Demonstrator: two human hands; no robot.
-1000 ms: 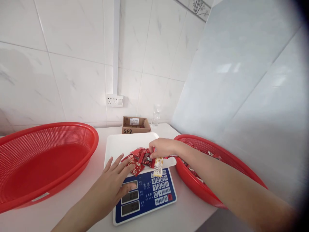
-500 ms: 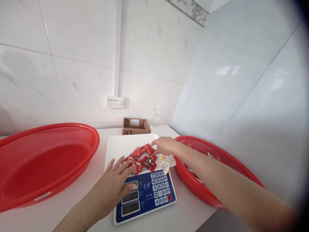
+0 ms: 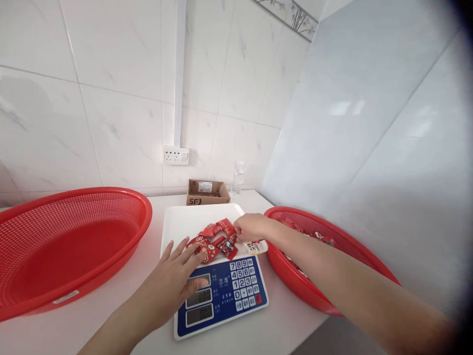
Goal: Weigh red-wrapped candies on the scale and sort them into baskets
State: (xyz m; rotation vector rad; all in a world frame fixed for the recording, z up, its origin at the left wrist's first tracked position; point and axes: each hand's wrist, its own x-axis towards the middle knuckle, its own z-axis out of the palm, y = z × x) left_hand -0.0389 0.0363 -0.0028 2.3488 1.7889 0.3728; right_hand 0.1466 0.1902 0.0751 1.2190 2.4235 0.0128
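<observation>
Left hand (image 3: 176,276): spread wide, palm down, fingertips at the left edge of the red packets (image 3: 226,246), apparently steadying them; thumb lies over part of the display panel (image 3: 199,314).
Right hand (image 3: 254,227): fingers drawn together beside the pale packet (image 3: 254,247); cannot tell whether anything is gripped.
Red packets: clustered on the white pan (image 3: 185,219) between both hands, presumably so the scale (image 3: 221,325) bears them.
Right basket (image 3: 291,283): just beside the scale, contains packets, seemingly placed for short reach.
Left basket (image 3: 127,251): opposite side, apart from the scale.
</observation>
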